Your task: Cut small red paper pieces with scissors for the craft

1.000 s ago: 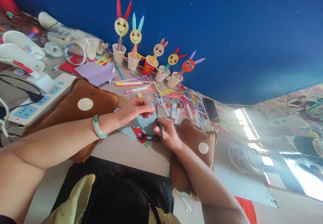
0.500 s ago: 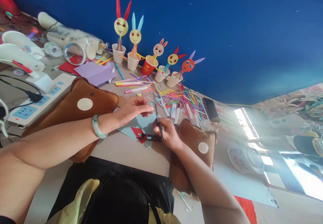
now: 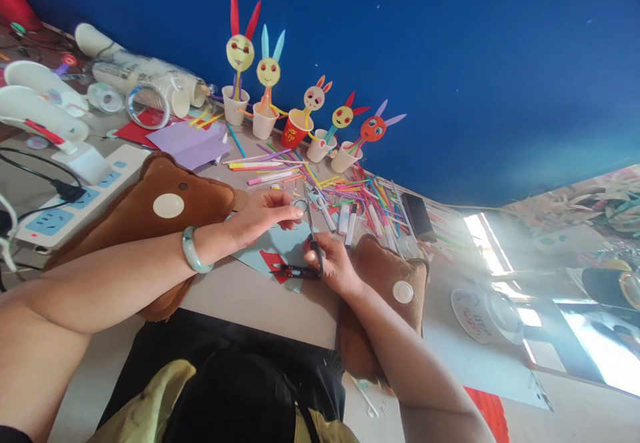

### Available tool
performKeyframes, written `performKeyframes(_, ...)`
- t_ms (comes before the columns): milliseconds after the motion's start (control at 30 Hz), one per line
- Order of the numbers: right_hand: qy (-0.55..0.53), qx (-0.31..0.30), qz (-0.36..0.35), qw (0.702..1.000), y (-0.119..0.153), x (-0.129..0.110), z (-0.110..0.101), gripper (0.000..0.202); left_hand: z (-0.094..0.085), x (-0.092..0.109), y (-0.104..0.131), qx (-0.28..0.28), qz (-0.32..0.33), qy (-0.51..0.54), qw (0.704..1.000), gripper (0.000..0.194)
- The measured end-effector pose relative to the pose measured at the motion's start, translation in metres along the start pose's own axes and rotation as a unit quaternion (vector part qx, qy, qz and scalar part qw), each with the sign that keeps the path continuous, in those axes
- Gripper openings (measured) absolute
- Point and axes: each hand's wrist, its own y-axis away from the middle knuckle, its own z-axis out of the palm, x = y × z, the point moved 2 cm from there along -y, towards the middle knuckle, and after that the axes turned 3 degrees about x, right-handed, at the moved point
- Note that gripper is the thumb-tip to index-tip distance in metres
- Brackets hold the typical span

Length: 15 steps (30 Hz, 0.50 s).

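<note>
Left hand (image 3: 267, 215) shifted barely leftward, pinching a small pale piece (image 3: 301, 204); right hand (image 3: 327, 260) curled round black-handled scissors (image 3: 320, 256). We'd keep fingertips (image 3: 299, 212) clear of the blades (image 3: 309, 220).

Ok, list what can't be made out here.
All in the head view:
What the left hand may hold: too small, partly covered by that hand.
Scissors: grip partly covered by the right hand.
Red cup: lettering too small.
Red object: cut off by left edge.
</note>
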Motion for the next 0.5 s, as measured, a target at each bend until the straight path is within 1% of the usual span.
performKeyframes(267,-0.016,-0.009,0.005,1.000,0.0001,0.0013,-0.0010,0.066,-0.0011,-0.0022,-0.0017,0.002,-0.001,0.014,1.000,0.017)
performKeyframes(500,-0.031,-0.014,-0.002,0.999,-0.0002,0.0025,-0.0012,0.063,-0.0019,-0.0048,-0.0022,0.013,-0.005,0.027,1.000,0.019)
